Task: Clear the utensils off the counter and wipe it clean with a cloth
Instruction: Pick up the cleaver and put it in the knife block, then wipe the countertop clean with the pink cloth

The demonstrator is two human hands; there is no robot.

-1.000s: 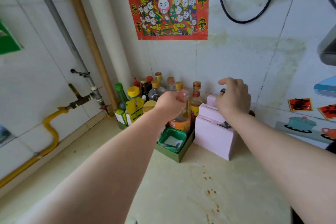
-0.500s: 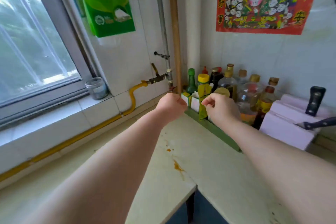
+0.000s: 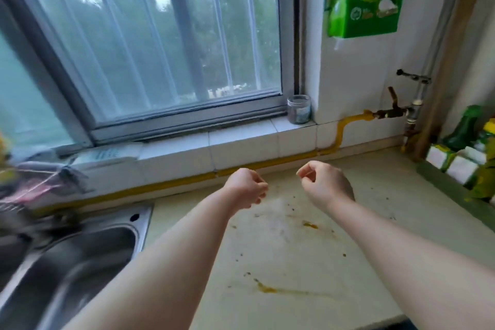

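A pale counter (image 3: 294, 254) stretches below the window, marked with orange-brown stains (image 3: 265, 288) and dark crumbs. My left hand (image 3: 246, 187) hovers above it with the fingers curled in and nothing held. My right hand (image 3: 325, 185) hangs beside it, a hand's width to the right, fingers also curled and empty. A pinkish cloth (image 3: 29, 190) lies bunched at the far left behind the sink, blurred. No utensils show on the counter.
A steel sink (image 3: 67, 254) sits at the lower left. A yellow gas pipe (image 3: 187, 181) runs along the wall base. Bottles and boxes in a green tray (image 3: 466, 158) stand at the right edge. A glass jar (image 3: 299, 109) rests on the windowsill.
The view has swung left from the bottle corner and knife block to the window and sink. Both hands pulled back from the bottles and now hover over the stained counter.
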